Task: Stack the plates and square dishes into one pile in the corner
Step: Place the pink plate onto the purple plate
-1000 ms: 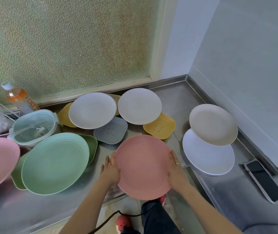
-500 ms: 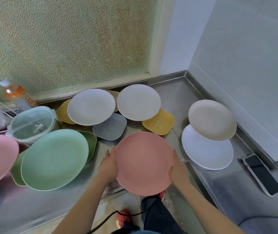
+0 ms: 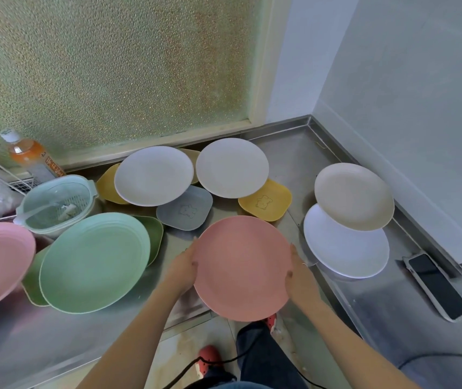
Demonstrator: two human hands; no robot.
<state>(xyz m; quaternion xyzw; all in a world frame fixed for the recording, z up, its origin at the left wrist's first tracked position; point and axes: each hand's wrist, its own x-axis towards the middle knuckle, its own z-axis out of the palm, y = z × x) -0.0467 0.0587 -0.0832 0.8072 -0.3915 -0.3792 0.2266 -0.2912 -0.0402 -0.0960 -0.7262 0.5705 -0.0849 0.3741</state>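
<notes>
- Here we held a pink plate (image 3: pixel 242 266) level over the near edge of the steel counter (image 3: pixel 294 153), clear of the surface.
- Our left hand (image 3: pixel 180 266) gripped its left rim and our right hand (image 3: pixel 298 272) its right rim, fingers curled round each edge.
- The bare far-right corner lay ahead and to the right of the plate, so our right hand was the nearer one.
- Between plate and corner sat a beige plate (image 3: pixel 354 196) overlapping a white plate (image 3: pixel 346 248).
- A yellow square dish (image 3: pixel 265 204) lay just beyond the pink plate.
</notes>
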